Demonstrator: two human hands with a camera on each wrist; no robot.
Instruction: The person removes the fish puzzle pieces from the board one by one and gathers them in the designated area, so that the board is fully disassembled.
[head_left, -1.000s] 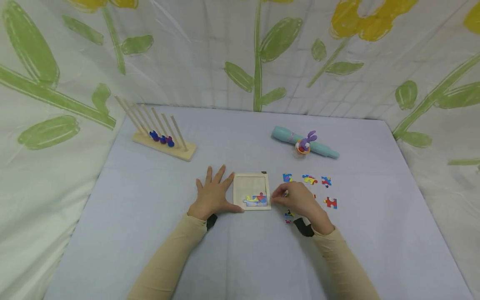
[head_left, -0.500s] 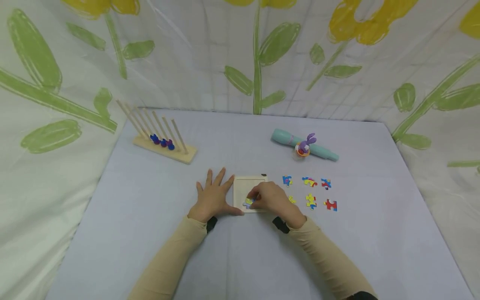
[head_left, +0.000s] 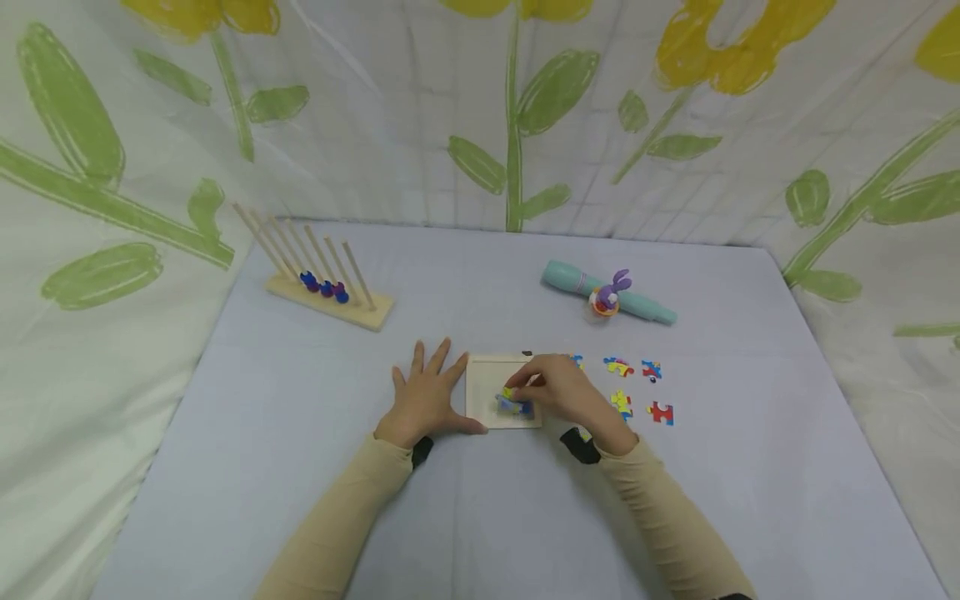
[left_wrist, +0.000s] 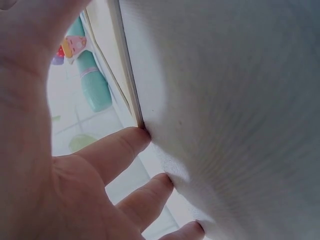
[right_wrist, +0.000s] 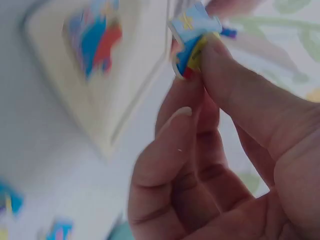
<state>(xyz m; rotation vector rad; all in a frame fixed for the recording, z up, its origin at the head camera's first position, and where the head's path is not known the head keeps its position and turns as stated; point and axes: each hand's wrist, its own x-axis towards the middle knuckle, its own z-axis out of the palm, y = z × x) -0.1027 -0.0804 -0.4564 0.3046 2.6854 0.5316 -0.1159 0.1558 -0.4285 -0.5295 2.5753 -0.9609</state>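
Observation:
My right hand (head_left: 567, 392) pinches a small jigsaw piece (right_wrist: 189, 35) between thumb and finger, over the lower right of a square wooden puzzle tray (head_left: 483, 377). Light blue, yellow and a bit of red show on the piece in the right wrist view. Below it in the tray lie some puzzle pieces (right_wrist: 95, 45) in blue and red, partly hidden by the hand in the head view. The left hand (head_left: 426, 402) lies with fingers spread at the tray's left side. Its index fingertip touches the tray's corner in the left wrist view, and its thumb reaches the near edge.
Several loose puzzle pieces, including a red one (head_left: 661, 412), lie right of the tray. Behind them are a teal bottle-shaped object (head_left: 567, 277) and a purple rabbit figure (head_left: 611, 292). A wooden peg stand (head_left: 330, 305) with blue and purple beads stands at the back left.
The right hand has moved left from beside the tray to over it, then slightly up and right with a piece between its fingers. The left hand has kept its place.

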